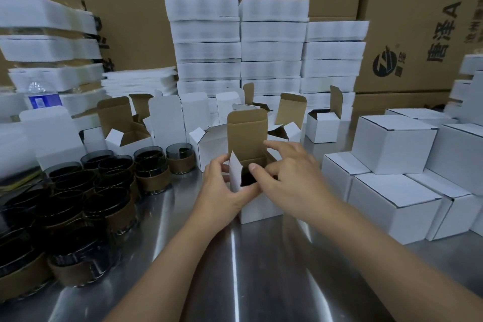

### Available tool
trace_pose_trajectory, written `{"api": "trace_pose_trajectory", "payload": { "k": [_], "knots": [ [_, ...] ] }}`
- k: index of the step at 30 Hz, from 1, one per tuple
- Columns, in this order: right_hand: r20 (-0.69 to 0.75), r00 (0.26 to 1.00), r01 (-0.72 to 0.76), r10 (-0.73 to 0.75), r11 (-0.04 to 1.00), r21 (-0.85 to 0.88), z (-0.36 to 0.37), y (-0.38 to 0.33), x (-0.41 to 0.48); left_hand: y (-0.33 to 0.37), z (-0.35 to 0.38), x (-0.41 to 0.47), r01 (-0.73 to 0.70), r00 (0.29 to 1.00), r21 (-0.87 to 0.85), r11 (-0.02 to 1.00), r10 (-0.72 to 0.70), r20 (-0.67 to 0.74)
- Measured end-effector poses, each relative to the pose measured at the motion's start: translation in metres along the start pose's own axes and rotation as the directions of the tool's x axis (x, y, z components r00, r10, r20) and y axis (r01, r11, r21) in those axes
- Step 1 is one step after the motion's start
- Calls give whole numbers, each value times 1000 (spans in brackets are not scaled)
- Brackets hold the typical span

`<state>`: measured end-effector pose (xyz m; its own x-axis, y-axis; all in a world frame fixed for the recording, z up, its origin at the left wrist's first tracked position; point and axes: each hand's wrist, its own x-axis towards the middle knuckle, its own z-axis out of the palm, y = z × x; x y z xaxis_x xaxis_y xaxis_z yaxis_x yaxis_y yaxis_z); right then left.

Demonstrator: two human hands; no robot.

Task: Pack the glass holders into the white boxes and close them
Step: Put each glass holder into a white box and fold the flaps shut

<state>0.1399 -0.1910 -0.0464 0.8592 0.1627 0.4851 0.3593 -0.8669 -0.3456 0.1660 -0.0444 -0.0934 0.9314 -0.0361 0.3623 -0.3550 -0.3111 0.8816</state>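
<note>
Back wall: large brown cartons [146,8] with black print, stacked past the top of the view.

Bench: steel table [235,269], reflective, runs from the near edge back to the cartons.

Rear centre: white foam trays [271,42] in three tall stacks side by side, with more off to the far left.

Right side: closed white boxes [392,144], lids shut, stacked in two tiers and touching one another.

Left side: glass holders [78,204], dark glass with a brown band round each, standing upright in a tight cluster on the table. The nearest are at the lower left. The farthest stand just in front of the open boxes.

Mid row: open white boxes [125,125], lids standing up and brown inner faces showing, lined up between the foam stacks and the holders.

Centre: working box [257,206] sits on the table, lid flap upright, left side flap standing. Its interior is dark; cannot tell what is inside.

Left hand [222,191]: fingers curled round the left wall of the working box, thumb along its near face, gripping it.

Right hand [290,178]: over the right side of the opening, fingers spread and mostly straight, grasping nothing. The thumb tip is at the near rim, the index finger close to the upright lid.

Far left: water bottle [41,97], blue label, among the foam.
</note>
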Motion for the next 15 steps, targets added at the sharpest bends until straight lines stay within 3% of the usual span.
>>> {"api": "trace_pose_trajectory", "payload": {
  "k": [5,7,9,11,13,15],
  "knots": [
    [27,1000,-15,12,996,91,-3,9,7,-2,0,0,17,1000,38,999,-18,23],
    [-2,998,-59,63,946,319,-3,11,9,-2,1,1,15,1000,39,999,-16,15],
    [-62,982,-110,176,812,573,-3,14,11,0,1,3,79,997,-37,996,-79,-1],
    [-69,940,-207,335,716,667,-1,20,15,1,2,7,174,984,-140,975,-178,-15],
    [28,878,-337,478,575,745,2,29,18,1,1,11,218,972,-215,952,-231,-36],
    [157,832,-420,531,421,804,4,37,20,0,-1,11,230,969,-267,936,-244,-20]
  ]
}}
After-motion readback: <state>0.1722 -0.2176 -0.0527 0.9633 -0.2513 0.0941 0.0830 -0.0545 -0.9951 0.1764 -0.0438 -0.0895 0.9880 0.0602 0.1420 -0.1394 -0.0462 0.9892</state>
